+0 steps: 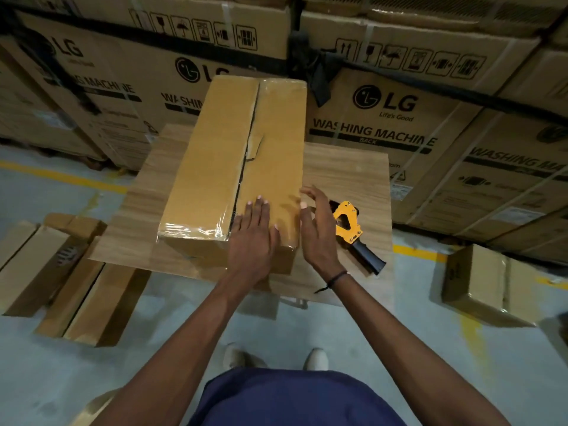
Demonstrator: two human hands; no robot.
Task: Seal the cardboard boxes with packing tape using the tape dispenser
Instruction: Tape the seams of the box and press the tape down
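1 box (215, 167) | 1 dispenser (349, 224) (idle) | left hand (253, 232) flat — right hand (316, 222) loose, empty

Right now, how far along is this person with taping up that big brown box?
Done: clear tape already wraps the near end of the long brown cardboard box. In hand: the left hand presses flat there, while the right hand hovers open. Left: the centre seam gapes untaped, and the yellow tape dispenser lies on the wood-grain table.

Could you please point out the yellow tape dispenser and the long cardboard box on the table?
Yellow tape dispenser with black handle (349, 224): head view, on its yellow frame.
Long tan cardboard box (212, 167): head view, on its left top flap.
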